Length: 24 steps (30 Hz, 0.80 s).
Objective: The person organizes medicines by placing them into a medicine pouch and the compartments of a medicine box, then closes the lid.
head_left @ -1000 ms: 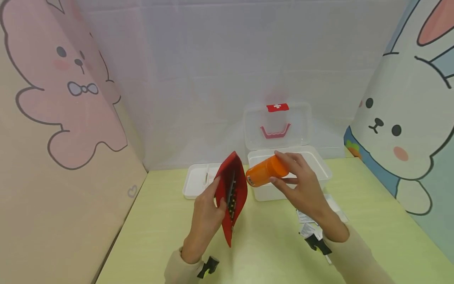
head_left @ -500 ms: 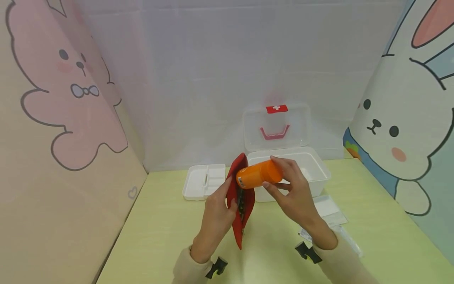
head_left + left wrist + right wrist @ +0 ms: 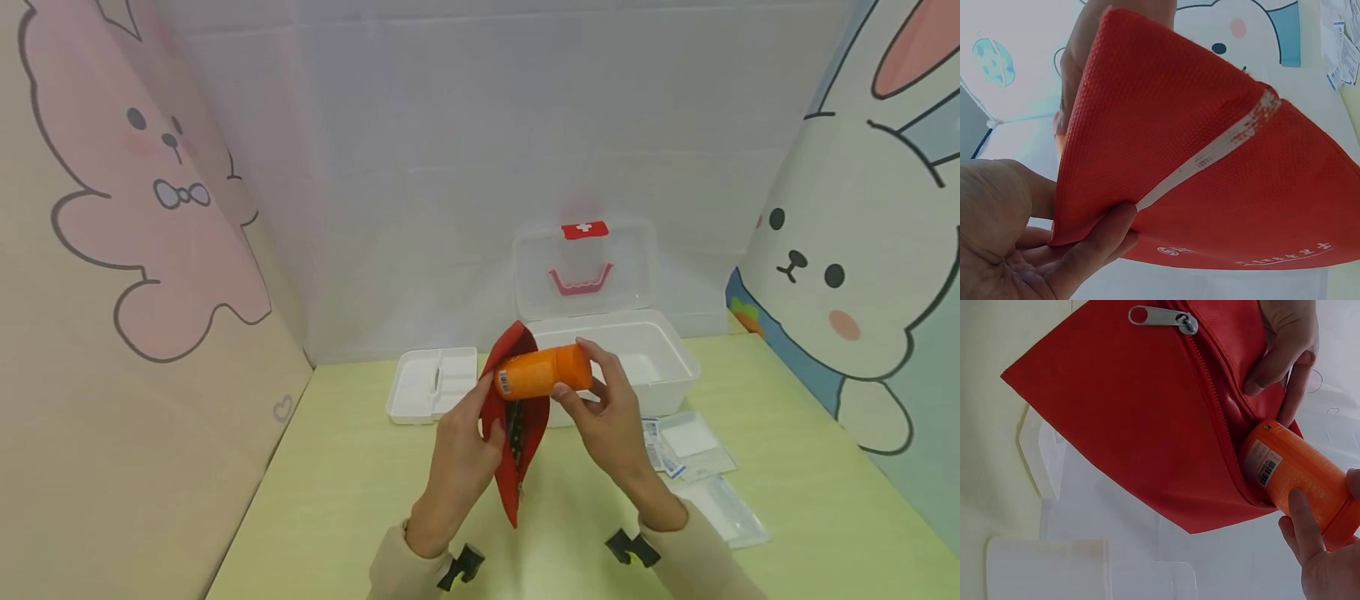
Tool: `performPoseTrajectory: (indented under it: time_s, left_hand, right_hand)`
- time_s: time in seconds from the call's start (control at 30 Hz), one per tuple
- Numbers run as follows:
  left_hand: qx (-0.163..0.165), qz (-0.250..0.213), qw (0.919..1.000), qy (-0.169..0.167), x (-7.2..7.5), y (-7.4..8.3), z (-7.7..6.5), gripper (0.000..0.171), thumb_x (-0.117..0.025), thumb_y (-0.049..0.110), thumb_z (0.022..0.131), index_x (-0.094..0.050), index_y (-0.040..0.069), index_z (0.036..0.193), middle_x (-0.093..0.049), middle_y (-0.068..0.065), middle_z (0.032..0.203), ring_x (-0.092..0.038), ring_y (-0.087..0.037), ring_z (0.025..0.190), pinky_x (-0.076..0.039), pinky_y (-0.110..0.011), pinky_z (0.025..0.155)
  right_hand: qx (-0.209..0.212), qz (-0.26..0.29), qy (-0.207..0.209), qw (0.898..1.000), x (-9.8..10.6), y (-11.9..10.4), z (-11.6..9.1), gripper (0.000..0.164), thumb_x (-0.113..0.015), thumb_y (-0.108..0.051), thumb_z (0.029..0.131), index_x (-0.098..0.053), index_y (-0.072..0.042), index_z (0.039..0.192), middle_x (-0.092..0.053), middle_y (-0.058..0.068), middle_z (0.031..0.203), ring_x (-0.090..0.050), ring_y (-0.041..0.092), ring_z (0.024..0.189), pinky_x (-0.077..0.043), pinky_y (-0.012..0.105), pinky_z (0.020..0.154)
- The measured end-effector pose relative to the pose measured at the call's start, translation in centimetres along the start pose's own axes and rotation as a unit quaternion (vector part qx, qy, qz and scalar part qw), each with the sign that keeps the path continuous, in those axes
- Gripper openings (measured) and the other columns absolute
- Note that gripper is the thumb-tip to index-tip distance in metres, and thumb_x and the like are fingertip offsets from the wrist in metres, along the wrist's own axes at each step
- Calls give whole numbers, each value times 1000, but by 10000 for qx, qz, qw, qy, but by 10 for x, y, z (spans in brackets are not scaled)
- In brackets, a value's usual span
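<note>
Table [image 3: 337, 500]: pale green; I have it under everything listed here.
White box [image 3: 667, 398]: at the back, lid [image 3: 633, 287] raised, red cross label on it.
Red pouch [image 3: 1122, 419]: held above the table, unzipped, mouth spread.
White tray [image 3: 410, 393]: divided, flat on the table, left of the box.
Left hand [image 3: 465, 450]: thumb and fingers pinch one side of the pouch near its mouth.
Right hand [image 3: 611, 425]: thumb and fingertips grip the cap end of the orange bottle.
Orange bottle [image 3: 536, 372]: tilted, label end within the pouch mouth; how deep it sits I cannot quite judge.
Flat packets [image 3: 696, 446]: on the table, beyond the right forearm.
Zip pull [image 3: 1154, 315]: silver, on the pouch edge.
</note>
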<state>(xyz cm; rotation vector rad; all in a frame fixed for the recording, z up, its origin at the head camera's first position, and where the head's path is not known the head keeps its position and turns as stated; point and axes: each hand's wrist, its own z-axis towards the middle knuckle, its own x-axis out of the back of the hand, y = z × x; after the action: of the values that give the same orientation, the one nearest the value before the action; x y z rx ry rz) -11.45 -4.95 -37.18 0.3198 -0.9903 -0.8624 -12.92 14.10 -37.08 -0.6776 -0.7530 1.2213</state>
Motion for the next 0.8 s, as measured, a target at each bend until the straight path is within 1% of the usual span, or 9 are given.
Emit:
performPoseTrajectory:
  time_s: [0.1, 0.2, 0.27, 0.33, 0.43, 0.5, 0.6, 0.67, 0.8]
  left_hand:
    - [2, -16, 10000, 5, 0, 0, 0, 62, -68, -8, 81, -51, 2, 140, -65, -14, 128, -68, -26, 109, -55, -38, 93]
    - [5, -8, 10000, 23, 0, -1, 0, 61, -68, -8, 81, -51, 2, 139, -65, -14, 128, -67, -27, 110, -55, -38, 93]
    - [-14, -11, 10000, 40, 1, -1, 0, 60, -68, -8, 81, -52, 1, 139, -65, -14, 129, -67, -27, 112, -55, -38, 93]
    - [-38, -17, 10000, 54, 1, 0, 0, 59, -68, -7, 81, -53, 2, 138, -65, -14, 129, -66, -28, 113, -54, -38, 94]
    - [-103, -24, 9999, 74, 1, 0, -1, 58, -68, -7, 81, -54, 1, 137, -65, -15, 129, -66, -29, 114, -54, -39, 94]
    - [-158, -20, 9998, 98, 0, -1, -1, 57, -68, -7, 81, -54, 0, 136, -65, -16, 128, -66, -29, 113, -54, -39, 94]
    - [-255, 1, 9996, 115, -1, -2, -1, 57, -69, -7, 81, -55, -1, 135, -65, -17, 127, -67, -29, 111, -55, -38, 93]
    - [-321, 12, 9994, 121, -2, -2, -1, 56, -69, -7, 81, -55, -2, 135, -65, -17, 127, -67, -29, 111, -55, -38, 92]
    - [-299, 5, 9996, -9, -3, -1, -1, 57, -69, -7, 82, -54, -1, 136, -65, -16, 129, -67, -29, 112, -55, -37, 92]
  right_hand:
    - [-76, -45, 29, 10000, -2, 4, -1, 64, -71, 2, 85, -46, -11, 142, -52, 11, 131, -67, 31, 103, -56, 18, 76]
    - [110, -363, 120, 9992, -3, 5, -1, 64, -73, 2, 83, -48, -10, 141, -53, 13, 128, -68, 35, 100, -55, 14, 74]
    - [331, -699, 164, 9969, -4, -5, -1, 63, -74, 4, 80, -50, -5, 138, -54, 17, 122, -69, 37, 96, -55, 13, 73]
    - [577, -993, 198, 9932, -5, -7, -2, 62, -77, 3, 78, -53, -4, 136, -55, 18, 120, -69, 34, 96, -53, 11, 73]
    - [974, -1370, 140, 9857, -6, -6, -3, 65, -80, 1, 75, -56, -5, 135, -56, 18, 119, -66, 29, 101, -54, 14, 73]
    - [1192, -1457, 90, 9821, -7, 5, -4, 66, -82, -2, 75, -56, -9, 135, -56, 15, 121, -63, 25, 105, -55, 15, 74]
    - [1540, -1618, 37, 9747, -9, 8, -5, 63, -83, -3, 73, -56, -5, 130, -57, 15, 120, -63, 24, 104, -57, 21, 72]
    - [1664, -1691, 6, 9715, -11, 7, -6, 59, -83, -3, 73, -57, -3, 125, -58, 15, 120, -63, 25, 103, -58, 23, 72]
    - [1797, -2007, 9, 9630, -15, 7, -8, 54, -84, -6, 73, -59, -2, 122, -60, 15, 119, -66, 25, 98, -58, 25, 69]
